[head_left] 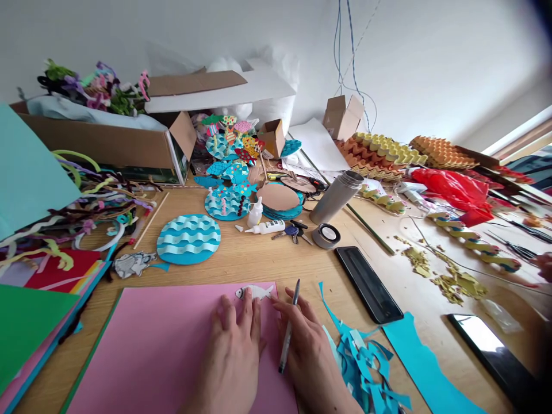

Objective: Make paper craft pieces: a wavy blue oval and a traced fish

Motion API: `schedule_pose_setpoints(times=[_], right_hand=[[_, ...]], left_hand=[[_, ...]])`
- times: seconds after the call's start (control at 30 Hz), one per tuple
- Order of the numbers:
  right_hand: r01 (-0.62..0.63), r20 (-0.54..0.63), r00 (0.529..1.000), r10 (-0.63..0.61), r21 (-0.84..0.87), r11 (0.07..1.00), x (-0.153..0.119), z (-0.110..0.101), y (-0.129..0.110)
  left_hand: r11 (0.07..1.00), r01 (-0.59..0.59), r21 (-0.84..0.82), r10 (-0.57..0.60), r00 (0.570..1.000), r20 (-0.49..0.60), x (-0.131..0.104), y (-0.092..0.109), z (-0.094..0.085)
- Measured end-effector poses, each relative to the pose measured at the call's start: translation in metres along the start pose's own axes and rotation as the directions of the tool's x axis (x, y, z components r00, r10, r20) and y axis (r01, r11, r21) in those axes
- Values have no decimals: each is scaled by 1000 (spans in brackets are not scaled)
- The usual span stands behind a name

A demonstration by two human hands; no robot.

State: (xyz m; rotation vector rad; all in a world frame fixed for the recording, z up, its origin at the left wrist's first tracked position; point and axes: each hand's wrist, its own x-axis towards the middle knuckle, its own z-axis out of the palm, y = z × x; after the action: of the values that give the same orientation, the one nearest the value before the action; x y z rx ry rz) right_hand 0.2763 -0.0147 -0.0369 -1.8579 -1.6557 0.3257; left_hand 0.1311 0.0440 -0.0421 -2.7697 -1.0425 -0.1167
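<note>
While a stack of coloured paper [38,333] sat at the near left of the bench [267,261], probably kept aside but within reach, a large pink sheet [142,351] lay squarely before the person, giving both hands a flat ground. Beyond it, a blue disc [188,238] rested flat, perhaps so that its raised wavy strips would not be crushed. The left hand [235,339] lay palm down on the sheet, its fingers slightly apart, their tips at the near edge of a white paper fish [257,291], seemingly to stop it sliding. That fish lay at the sheet's far edge, by the right corner. Farther back, one glue bottle [269,227] lay on its side. The right hand [308,339] had its fingers bent and closed around a pen [290,333], whose slim end pointed away, apparently leaving the fingertips free beside the tail; whether they touched it, I could not tell. Farther off stood a metal flask [336,197], its lid [326,235] set just beside it. At the near right, blue scraps [362,362] lay heaped by the hand, likely pushed off the sheet, with a black phone [368,284] beyond them.
</note>
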Motion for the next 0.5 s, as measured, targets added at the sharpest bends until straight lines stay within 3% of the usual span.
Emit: schedule_pose_setpoints(times=[0.2, 0.5], right_hand=[[-83, -99, 992, 82, -6, 997, -2, -4, -1], [31, -33, 999, -30, 19, 999, 0, 0, -1]], left_hand=[[1000, 19, 8, -19, 1000, -9, 1, 0, -2], [1000, -6, 13, 6, 1000, 8, -2, 0, 2]])
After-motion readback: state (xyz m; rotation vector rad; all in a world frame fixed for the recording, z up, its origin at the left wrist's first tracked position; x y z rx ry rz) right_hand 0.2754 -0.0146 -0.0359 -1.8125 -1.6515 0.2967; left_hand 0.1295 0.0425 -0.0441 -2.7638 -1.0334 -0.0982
